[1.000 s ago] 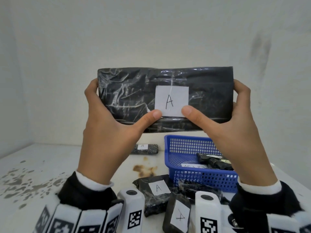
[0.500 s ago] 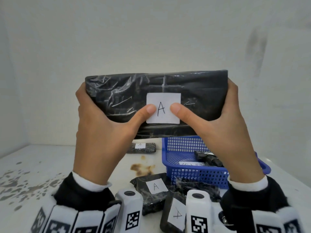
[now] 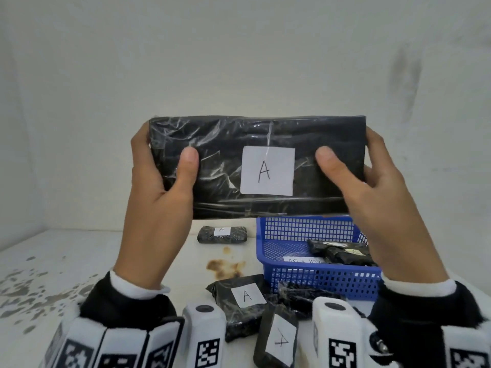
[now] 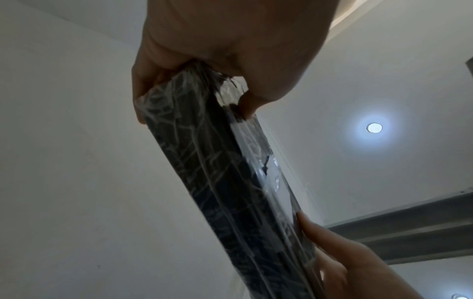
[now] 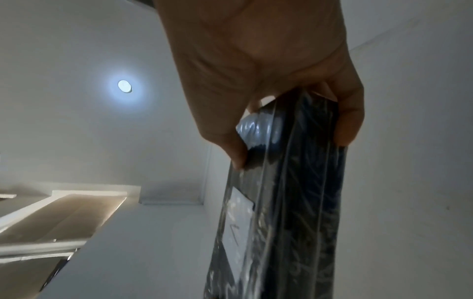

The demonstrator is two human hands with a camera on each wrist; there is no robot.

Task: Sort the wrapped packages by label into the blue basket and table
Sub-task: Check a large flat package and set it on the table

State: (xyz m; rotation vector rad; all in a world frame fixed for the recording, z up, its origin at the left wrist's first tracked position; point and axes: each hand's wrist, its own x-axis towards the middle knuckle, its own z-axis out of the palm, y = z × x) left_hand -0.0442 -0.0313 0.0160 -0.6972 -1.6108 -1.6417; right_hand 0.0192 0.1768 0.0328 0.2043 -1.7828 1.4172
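I hold a long black wrapped package upright in front of me, its white label marked "A" facing me. My left hand grips its left end, thumb on the front. My right hand grips its right end the same way. The wrist views show the package edge-on with the left hand round one end, and the package with the right hand round the other. The blue basket stands on the table below, right of centre.
The basket holds a black package and a white slip. On the stained white table lie an "A" package at the back, and two labelled ones plus an unlabelled-side one in front.
Both thumbs have slid outward off the label toward the package's ends, so the "A" shows in full. The package has dropped slightly in view.
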